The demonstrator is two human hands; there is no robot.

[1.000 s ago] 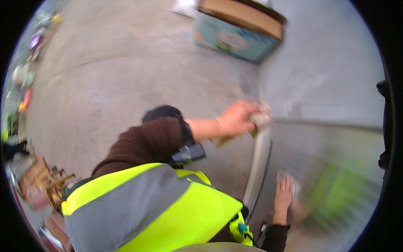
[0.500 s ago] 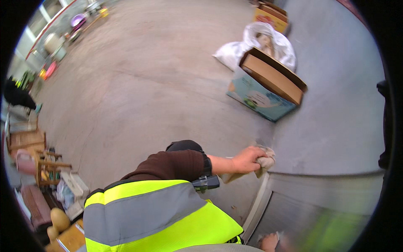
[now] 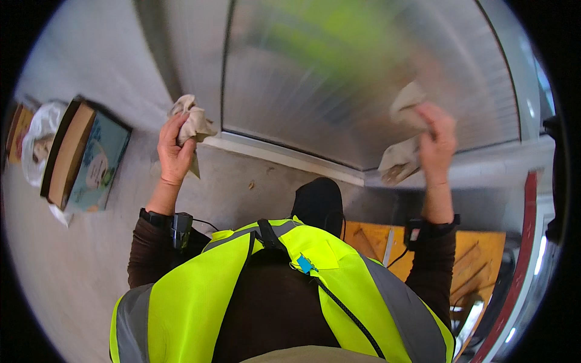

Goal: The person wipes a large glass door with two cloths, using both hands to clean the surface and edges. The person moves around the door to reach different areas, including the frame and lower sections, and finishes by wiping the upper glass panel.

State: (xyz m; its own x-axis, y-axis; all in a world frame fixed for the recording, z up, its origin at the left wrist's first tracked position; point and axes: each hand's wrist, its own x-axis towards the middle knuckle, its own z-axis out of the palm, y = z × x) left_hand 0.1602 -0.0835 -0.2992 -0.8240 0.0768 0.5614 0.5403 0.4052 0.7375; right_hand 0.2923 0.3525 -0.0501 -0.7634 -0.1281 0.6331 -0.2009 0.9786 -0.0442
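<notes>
while our left grip [image 3: 174, 147] pinches a beige rag [image 3: 196, 124], our right grip [image 3: 438, 139] another rag [image 3: 399, 160], we seemingly wipe the ribbed panel [image 3: 290, 109], next needing flat pressure.

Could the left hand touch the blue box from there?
Probably, with a lean to the left: nothing seems to stand between the left hand and the blue box, though that hand holds a crumpled cloth.
</notes>
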